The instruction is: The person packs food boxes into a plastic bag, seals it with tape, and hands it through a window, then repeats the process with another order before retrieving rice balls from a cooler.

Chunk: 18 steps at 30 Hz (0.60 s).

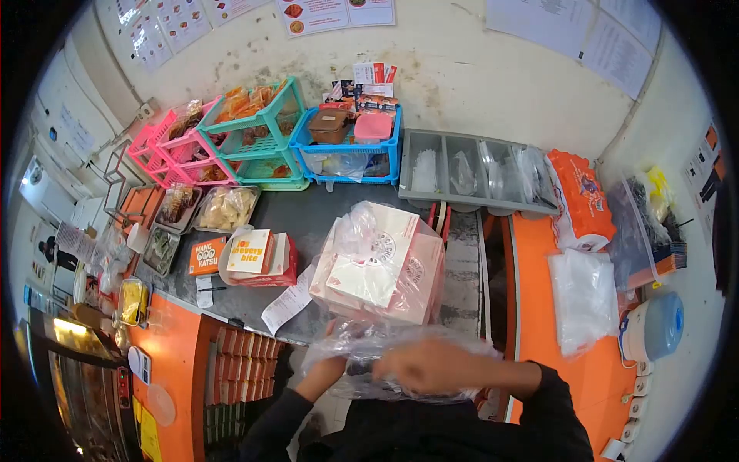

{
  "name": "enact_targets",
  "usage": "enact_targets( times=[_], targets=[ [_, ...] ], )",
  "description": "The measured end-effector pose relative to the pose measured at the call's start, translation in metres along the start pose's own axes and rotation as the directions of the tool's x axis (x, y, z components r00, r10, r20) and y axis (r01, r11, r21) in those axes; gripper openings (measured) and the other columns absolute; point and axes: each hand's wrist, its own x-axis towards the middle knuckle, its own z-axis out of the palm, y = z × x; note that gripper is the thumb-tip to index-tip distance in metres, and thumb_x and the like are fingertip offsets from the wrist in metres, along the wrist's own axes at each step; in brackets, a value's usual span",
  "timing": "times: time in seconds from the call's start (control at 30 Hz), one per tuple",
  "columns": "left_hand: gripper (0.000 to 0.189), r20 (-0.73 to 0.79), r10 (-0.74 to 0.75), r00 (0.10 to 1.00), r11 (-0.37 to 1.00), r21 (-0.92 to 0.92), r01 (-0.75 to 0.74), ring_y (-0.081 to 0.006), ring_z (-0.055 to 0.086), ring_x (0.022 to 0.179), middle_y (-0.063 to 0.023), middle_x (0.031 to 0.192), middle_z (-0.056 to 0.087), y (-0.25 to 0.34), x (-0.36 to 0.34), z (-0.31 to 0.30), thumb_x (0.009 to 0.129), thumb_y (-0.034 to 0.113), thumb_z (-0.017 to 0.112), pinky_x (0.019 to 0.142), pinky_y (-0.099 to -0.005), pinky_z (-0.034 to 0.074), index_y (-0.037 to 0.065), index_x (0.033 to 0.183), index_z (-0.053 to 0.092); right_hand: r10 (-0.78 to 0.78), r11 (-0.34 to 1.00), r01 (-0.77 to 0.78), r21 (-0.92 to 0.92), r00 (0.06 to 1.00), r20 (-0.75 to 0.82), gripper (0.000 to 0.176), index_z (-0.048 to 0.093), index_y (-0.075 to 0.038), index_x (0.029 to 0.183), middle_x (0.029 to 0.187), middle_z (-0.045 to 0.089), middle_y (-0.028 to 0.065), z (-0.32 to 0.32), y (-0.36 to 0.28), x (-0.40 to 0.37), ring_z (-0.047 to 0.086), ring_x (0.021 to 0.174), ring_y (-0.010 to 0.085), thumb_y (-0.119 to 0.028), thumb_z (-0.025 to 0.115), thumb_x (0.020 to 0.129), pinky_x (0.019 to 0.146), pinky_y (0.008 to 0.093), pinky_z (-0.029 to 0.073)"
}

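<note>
Both hands are at a clear plastic bag (362, 339) in front of my body, below the counter's front edge. My left hand (326, 373) is closed on the bag's left side. Over the bag's middle is my right hand (412, 365), its fingers curled and blurred, so its hold is unclear. Just beyond them, white food boxes (373, 262) sit wrapped in clear plastic on the dark counter, with a knotted bag top over them. A printed receipt (289, 302) lies left of the boxes.
Left on the counter are a red-and-white box (281, 262), an orange box (206, 256) and trays of food. Coloured baskets (346, 146) and a grey divided tray (477, 173) line the wall. Plastic bags (583, 296) lie on the orange counter at right.
</note>
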Motion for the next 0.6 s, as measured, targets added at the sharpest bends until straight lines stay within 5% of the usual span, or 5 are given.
enact_targets(
  times=[0.07, 0.23, 0.37, 0.47, 0.6],
  targets=[
    [0.038, 0.031, 0.034, 0.999, 0.997, 0.063, -0.036, -0.025, 0.047, 0.11, -0.0109, 0.117, 0.052, 0.009, 0.01, -0.013, 0.075, 0.012, 0.051, 0.101, -0.0401, 0.026, 0.01, 0.113, 0.053, -0.079, 0.92, -0.221, -0.323, 0.703, -0.707, 0.038, 0.052, 0.0, 0.099, 0.084, 0.054, 0.0149, -0.025, 0.015, 0.05, 0.054, 0.08, 0.0291, -0.027, 0.062, 0.075, 0.069, 0.038, 0.042],
    [0.037, 0.67, 0.083, 0.738, 0.775, -0.509, 0.374, -0.028, 0.046, 0.113, -0.0144, 0.122, 0.047, 0.031, 0.015, -0.033, 0.084, 0.016, 0.047, 0.093, -0.0394, 0.037, 0.009, 0.12, 0.046, -0.127, 0.59, -0.481, -0.649, 0.738, -0.662, 0.043, 0.051, -0.002, 0.098, 0.085, 0.054, 0.0138, -0.03, 0.064, 0.121, 0.051, 0.087, 0.0277, -0.024, 0.067, 0.065, 0.077, 0.0362, 0.039],
    [0.024, 0.24, -0.217, 0.946, 0.309, -0.903, 0.3, -0.0343, 0.053, 0.098, -0.0202, 0.108, 0.054, 0.051, -0.073, -0.069, 0.075, 0.014, 0.06, 0.083, -0.0422, 0.042, 0.006, 0.097, 0.061, -0.155, 0.467, -0.53, -0.708, 0.739, -0.655, 0.028, 0.052, -0.006, 0.089, 0.083, 0.055, 0.0113, -0.023, 0.083, 0.137, 0.054, 0.082, 0.025, -0.023, 0.062, 0.069, 0.071, 0.0372, 0.042],
    [0.019, -0.453, -0.639, 0.622, 0.758, -0.512, 0.405, -0.0382, 0.038, 0.116, -0.024, 0.124, 0.04, 0.064, -0.089, -0.071, 0.071, 0.014, 0.067, 0.094, -0.0414, 0.033, 0.011, 0.09, 0.066, 0.132, 0.488, -0.643, -0.59, 0.723, -0.679, 0.015, 0.053, -0.006, 0.081, 0.075, 0.058, 0.0131, -0.035, 0.067, 0.135, 0.058, 0.075, 0.0265, -0.017, 0.057, 0.073, 0.064, 0.0393, 0.044],
    [0.023, 0.31, -0.788, 0.531, -0.066, -0.901, 0.429, -0.0316, 0.038, 0.114, -0.0213, 0.126, 0.037, 0.047, -0.101, 0.007, 0.071, 0.018, 0.069, 0.097, -0.0377, 0.029, 0.013, 0.093, 0.065, 0.088, 0.633, -0.572, -0.521, 0.722, -0.686, 0.017, 0.059, -0.001, 0.079, 0.068, 0.061, 0.0147, -0.044, 0.078, 0.128, 0.06, 0.064, 0.027, -0.016, 0.06, 0.071, 0.057, 0.0348, 0.046]
  ],
)
